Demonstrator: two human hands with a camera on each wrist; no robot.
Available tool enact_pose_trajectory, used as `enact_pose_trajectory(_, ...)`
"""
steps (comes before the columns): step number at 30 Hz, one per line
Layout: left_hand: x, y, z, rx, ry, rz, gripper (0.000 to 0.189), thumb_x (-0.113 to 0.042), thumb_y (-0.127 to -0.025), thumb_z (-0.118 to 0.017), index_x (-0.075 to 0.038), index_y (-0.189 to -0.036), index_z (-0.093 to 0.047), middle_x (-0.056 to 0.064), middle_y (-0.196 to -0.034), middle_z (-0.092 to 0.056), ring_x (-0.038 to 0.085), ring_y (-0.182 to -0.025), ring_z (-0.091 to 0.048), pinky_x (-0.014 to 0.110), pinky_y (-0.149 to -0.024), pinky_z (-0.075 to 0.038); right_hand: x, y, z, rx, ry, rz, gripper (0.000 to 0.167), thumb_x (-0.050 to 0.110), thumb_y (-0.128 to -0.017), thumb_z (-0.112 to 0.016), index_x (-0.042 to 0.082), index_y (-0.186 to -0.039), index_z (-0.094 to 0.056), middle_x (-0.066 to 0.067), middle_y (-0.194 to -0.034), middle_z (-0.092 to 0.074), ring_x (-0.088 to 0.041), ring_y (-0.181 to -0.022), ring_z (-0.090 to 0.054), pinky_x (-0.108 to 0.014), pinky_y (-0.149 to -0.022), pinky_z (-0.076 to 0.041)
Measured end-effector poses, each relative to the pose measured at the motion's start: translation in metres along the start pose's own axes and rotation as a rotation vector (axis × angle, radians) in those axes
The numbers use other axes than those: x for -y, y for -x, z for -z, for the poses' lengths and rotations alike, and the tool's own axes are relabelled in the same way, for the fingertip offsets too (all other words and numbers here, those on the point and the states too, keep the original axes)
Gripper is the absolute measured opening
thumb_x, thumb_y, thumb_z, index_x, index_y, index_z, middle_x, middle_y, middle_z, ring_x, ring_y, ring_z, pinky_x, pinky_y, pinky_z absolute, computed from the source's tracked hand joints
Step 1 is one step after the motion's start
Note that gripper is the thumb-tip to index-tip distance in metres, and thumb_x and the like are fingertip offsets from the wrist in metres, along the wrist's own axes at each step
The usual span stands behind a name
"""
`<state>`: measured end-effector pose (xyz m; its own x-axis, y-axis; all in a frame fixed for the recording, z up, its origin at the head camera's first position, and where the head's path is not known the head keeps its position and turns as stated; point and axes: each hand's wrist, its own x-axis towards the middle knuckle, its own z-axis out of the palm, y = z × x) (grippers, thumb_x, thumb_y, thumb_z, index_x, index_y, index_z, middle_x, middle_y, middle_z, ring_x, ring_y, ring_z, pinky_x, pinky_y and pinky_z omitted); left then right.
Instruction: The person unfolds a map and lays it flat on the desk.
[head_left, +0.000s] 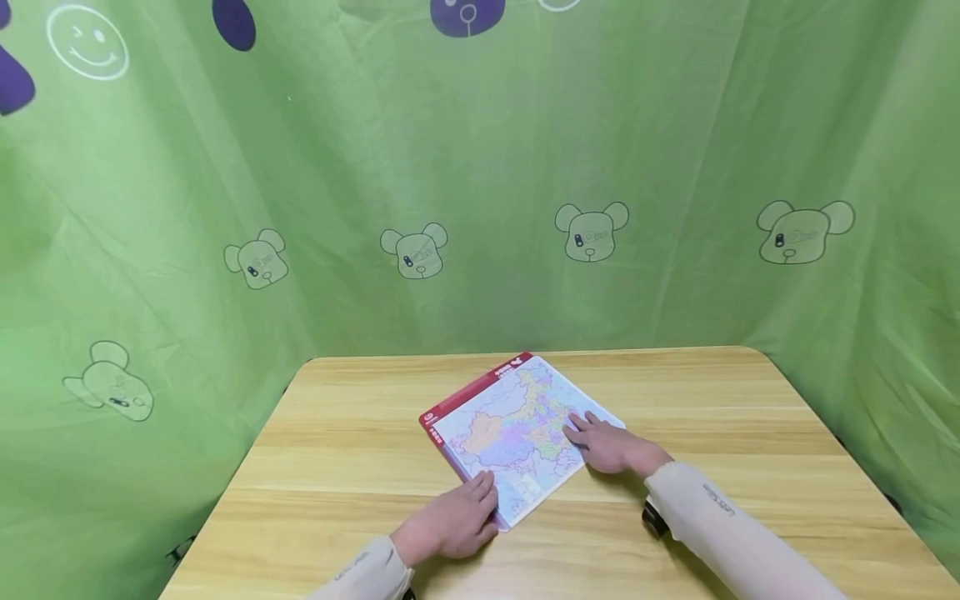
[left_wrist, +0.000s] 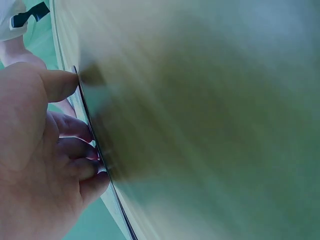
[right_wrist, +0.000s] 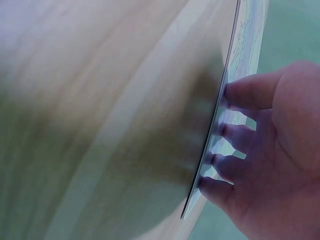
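A thin, flat map board (head_left: 504,446) with a red band along its upper left side lies turned at an angle on the wooden table. Pastel regions and outlines are printed on it. My left hand (head_left: 459,518) rests at its near left edge, the fingers on the printed face. In the left wrist view the thumb of that hand (left_wrist: 30,140) touches the board's edge. On the opposite side my right hand (head_left: 606,443) lies over the right edge, fingers spread on the map. The right wrist view shows fingertips of this hand (right_wrist: 280,145) along the board's thin edge.
The light wooden table (head_left: 337,467) has rounded far corners. A green curtain (head_left: 480,150) printed with bear heads hangs behind it and on both sides. A dark wrist device (head_left: 654,518) sits under the right sleeve (head_left: 720,517).
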<state>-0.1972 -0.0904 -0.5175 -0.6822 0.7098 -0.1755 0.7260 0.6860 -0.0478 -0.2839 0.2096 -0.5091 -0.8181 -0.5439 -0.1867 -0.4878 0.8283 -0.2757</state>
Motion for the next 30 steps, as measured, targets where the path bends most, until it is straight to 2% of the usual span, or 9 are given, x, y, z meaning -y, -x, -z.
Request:
enact_pose_trajectory(18,-0.015,0.001,0.003,-0.015,-0.026,-0.064,0.056,-0.037,-0.100,-0.038,-0.001,-0.143,-0.038,0.017,-0.150,-0.030,0.026,-0.139,-0.026,0.029,-0.112,-0.024,-0.004,-0.005,0.004,0.004,0.014,0.011,0.049,0.009,-0.094,-0.040,0.000,-0.143,-0.039,-0.023,-0.151,-0.022,-0.051,-0.135,-0.015,-0.062,-0.108,-0.018)
enact_pose_trajectory(25,-0.018,0.001,0.003,-0.015,-0.070,-0.069,0.056,-0.037,-0.100,-0.040,-0.002,-0.143,-0.039,0.017,-0.149,-0.032,0.025,-0.139,-0.027,0.029,-0.112,-0.024,-0.006,-0.006,0.004,-0.009,-0.009,0.012,0.049,0.008,-0.094,-0.040,0.000,-0.142,-0.040,-0.023,-0.151,-0.023,-0.050,-0.136,-0.015,-0.062,-0.109,-0.017)
enact_pose_trajectory(30,-0.019,0.002,0.007,-0.023,-0.050,-0.054,0.054,-0.036,-0.099,-0.043,-0.003,-0.142,-0.041,0.016,-0.149,-0.034,0.025,-0.138,-0.029,0.030,-0.112,-0.026,-0.007,-0.004,0.004,-0.017,0.010,0.025,0.047,0.009,-0.095,-0.040,0.000,-0.142,-0.040,-0.023,-0.151,-0.024,-0.050,-0.136,-0.016,-0.061,-0.109,-0.018)
